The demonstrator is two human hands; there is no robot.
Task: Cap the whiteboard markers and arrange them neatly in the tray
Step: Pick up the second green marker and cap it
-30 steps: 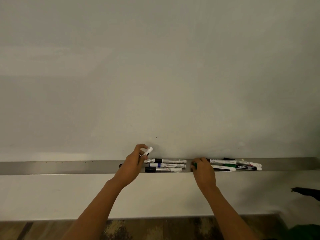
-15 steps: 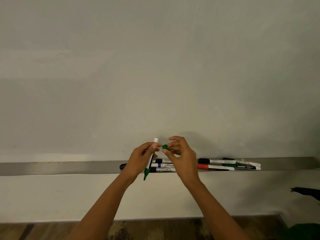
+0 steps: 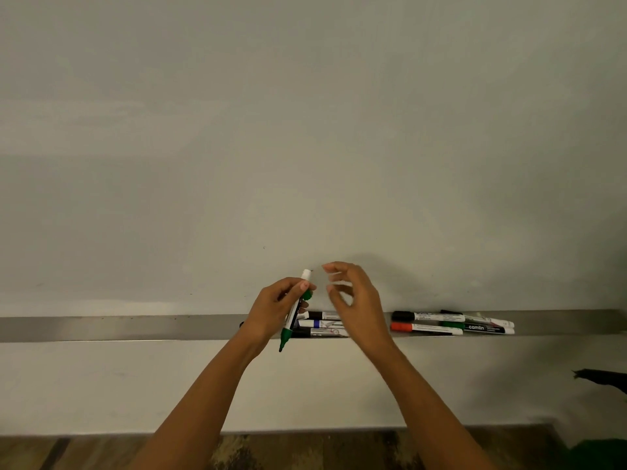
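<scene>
- Along the metal tray [image 3: 118, 329] below the whiteboard [image 3: 305, 130], two clusters of markers lay on their sides, well apart from each other.
- Left cluster [image 3: 322, 324]: three markers could be counted, stacked one in front of another, partly hidden behind both hands; one had a black cap and one a blue band.
- Right cluster [image 3: 451, 324]: four markers could be counted, namely a black-capped marker [image 3: 427, 316], a red-capped marker [image 3: 425, 328], a green marker with a dark label [image 3: 478, 327], and one more at the back [image 3: 475, 317] whose colour could not be told.
- Left hand [image 3: 276, 308]: closed around one green marker [image 3: 294, 312], held in front of the tray, tilted nearly upright, with its green tip pointing down and its white end up.
- Green cap [image 3: 307, 295]: one, pinched at the left fingertips just beside the marker barrel; whether it touched the barrel could not be told.
- Right hand [image 3: 356, 300]: empty, fingers loosely curled and partly spread, raised just beside the left hand and touching nothing.
- Dark object [image 3: 600, 379]: one, at the right edge, unidentifiable.
</scene>
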